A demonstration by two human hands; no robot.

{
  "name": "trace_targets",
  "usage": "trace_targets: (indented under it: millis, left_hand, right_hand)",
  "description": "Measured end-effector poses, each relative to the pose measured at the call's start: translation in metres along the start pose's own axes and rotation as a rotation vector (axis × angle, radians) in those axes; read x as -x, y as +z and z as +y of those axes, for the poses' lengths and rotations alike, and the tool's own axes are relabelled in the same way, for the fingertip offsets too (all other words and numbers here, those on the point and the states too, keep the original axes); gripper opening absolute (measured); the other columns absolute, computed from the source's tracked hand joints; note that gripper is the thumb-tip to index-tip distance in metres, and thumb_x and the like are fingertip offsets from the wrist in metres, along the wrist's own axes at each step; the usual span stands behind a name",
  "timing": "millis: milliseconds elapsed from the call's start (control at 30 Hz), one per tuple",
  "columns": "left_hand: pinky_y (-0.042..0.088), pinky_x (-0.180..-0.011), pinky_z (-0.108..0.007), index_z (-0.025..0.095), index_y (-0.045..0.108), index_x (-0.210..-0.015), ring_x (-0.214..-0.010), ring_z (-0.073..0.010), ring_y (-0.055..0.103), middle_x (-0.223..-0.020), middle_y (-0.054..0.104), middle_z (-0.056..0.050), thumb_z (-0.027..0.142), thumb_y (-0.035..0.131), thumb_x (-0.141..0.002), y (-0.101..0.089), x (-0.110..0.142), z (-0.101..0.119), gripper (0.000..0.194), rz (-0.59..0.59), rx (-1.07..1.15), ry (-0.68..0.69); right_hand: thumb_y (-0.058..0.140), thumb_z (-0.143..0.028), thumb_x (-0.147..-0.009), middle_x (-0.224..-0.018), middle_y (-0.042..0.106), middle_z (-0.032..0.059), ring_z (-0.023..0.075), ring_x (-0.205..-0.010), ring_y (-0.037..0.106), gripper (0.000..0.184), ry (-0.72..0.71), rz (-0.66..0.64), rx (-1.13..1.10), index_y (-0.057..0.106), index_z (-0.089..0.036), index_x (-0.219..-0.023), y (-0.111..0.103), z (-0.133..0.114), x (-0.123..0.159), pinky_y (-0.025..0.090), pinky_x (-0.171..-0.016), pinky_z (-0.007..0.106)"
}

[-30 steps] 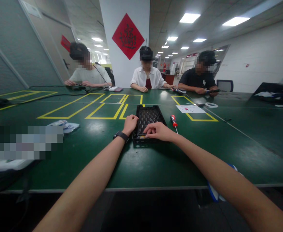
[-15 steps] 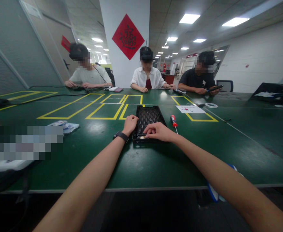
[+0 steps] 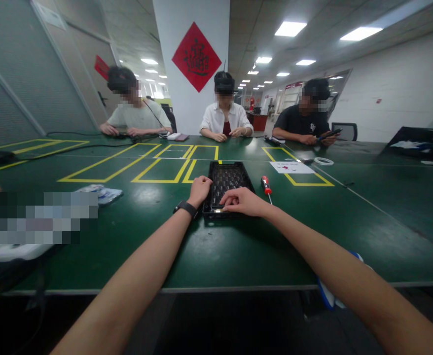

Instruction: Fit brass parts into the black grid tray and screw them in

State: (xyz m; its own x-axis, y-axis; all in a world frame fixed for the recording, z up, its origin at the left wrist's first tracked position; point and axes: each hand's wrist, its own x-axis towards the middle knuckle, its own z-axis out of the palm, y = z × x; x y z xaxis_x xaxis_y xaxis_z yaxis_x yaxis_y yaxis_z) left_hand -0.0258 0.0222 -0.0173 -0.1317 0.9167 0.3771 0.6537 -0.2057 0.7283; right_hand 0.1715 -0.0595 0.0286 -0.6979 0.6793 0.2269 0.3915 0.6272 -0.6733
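A black rectangular tray (image 3: 222, 170) with a grid of small pockets lies in front of me. My left hand (image 3: 200, 190), with a dark band on its wrist, is closed on the tray's left rim. Over the near right part of the tray is my right hand (image 3: 241, 201), its thumb and fingers pinched together low inside. Whatever the pinch holds is too small and hidden to make out. A small pale piece (image 3: 218, 211) shows by the near wall, just below these fingertips. To the right lies a screwdriver (image 3: 265, 184) with a red and black handle.
Beyond the tray, yellow tape outlines (image 3: 142, 181) mark the green table (image 3: 135, 256). A paper sheet (image 3: 291, 167) and a white ring (image 3: 323, 161) lie at the right. Packets (image 3: 107, 195) lie at the left. Several people sit along the far side.
Both my hands stay almost in place, the right still pinching inside the tray. Across the table, the middle person has drawn one hand in toward the other.
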Motion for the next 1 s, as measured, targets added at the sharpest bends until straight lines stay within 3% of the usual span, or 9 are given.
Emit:
trace_targets:
  millis: [433,600,633,700,800,1000]
  left_hand:
    - [0.042,-0.08,-0.03,0.015,0.065,-0.076,-0.087,-0.0193,0.056,-0.086,0.065,-0.008,0.023,0.043,-0.076,0.0,0.001,0.0,0.023,-0.005,0.01,0.005]
    - [0.041,-0.087,-0.03,0.016,0.065,-0.083,-0.096,-0.0191,0.054,-0.1,0.058,-0.009,0.021,0.047,-0.075,-0.01,0.01,0.011,0.021,0.153,-0.104,0.108]
    - [0.041,-0.086,-0.03,0.018,0.065,-0.086,-0.094,-0.0186,0.054,-0.101,0.058,-0.008,0.021,0.048,-0.074,-0.012,0.012,0.015,0.021,0.139,-0.139,0.175]
    - [0.041,-0.081,-0.03,0.02,0.067,-0.083,-0.085,-0.0185,0.057,-0.091,0.061,-0.005,0.022,0.052,-0.073,-0.016,0.015,0.023,0.018,0.001,-0.22,0.277]
    - [0.04,-0.072,-0.03,0.022,0.068,-0.076,-0.074,-0.0198,0.058,-0.073,0.063,-0.004,0.03,0.057,-0.072,-0.018,0.015,0.031,0.015,-0.209,-0.315,0.305]
    - [0.038,-0.063,-0.026,0.024,0.07,-0.072,-0.067,-0.0182,0.057,-0.066,0.064,-0.002,0.036,0.065,-0.066,-0.01,0.007,0.029,0.014,-0.329,-0.325,0.278]
  right_hand:
    - [0.066,-0.033,-0.071,-0.072,0.065,0.003,0.008,-0.059,0.051,0.026,0.013,-0.014,0.021,0.069,-0.012,-0.087,-0.003,-0.004,0.001,0.038,-0.057,0.02]
    - [0.062,-0.038,-0.073,-0.068,0.062,0.0012,0.0078,-0.057,0.047,0.029,0.006,0.079,0.02,0.069,-0.013,-0.085,-0.006,-0.004,0.0,0.036,-0.056,0.021]
    - [0.06,-0.039,-0.075,-0.07,0.063,0.0017,0.0083,-0.059,0.048,0.03,0.002,0.119,-0.012,0.069,-0.012,-0.086,-0.007,-0.004,0.0,0.036,-0.057,0.021]
    - [0.056,-0.04,-0.078,-0.074,0.064,0.0029,0.0093,-0.062,0.05,0.031,-0.01,0.208,-0.075,0.068,-0.012,-0.086,-0.009,-0.004,-0.002,0.038,-0.059,0.022]
    - [0.052,-0.04,-0.08,-0.076,0.065,0.0042,0.0104,-0.064,0.052,0.032,-0.021,0.328,-0.131,0.066,-0.011,-0.081,-0.01,-0.003,-0.003,0.04,-0.061,0.022]
    - [0.05,-0.039,-0.081,-0.075,0.065,0.0043,0.0112,-0.065,0.054,0.031,-0.004,0.421,-0.101,0.064,-0.012,-0.078,-0.007,0.002,-0.005,0.041,-0.063,0.023]
